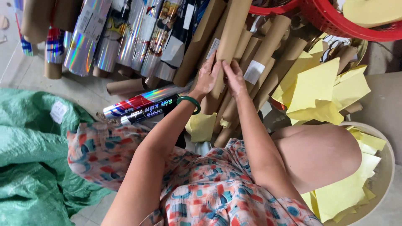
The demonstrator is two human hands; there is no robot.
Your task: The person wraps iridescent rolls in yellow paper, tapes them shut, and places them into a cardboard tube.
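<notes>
I am seeing my left hand (207,77) and my right hand (233,78) both curling closed around one long brown paper roll (228,39) that is leaning on a pile of brown rolls (268,54). A white label (254,71) is sitting on a roll just beside my right hand. Shiny rainbow rolls (109,37) are lying to the left. A red basket (335,19) is holding yellow sheets (370,10), and a pale round tub (387,167) is holding more.

A white rectangular paper label (254,71) sits on a brown cardboard tube at one o'clock, another white square label (58,111) on green woven sacking at nine o'clock.
</notes>
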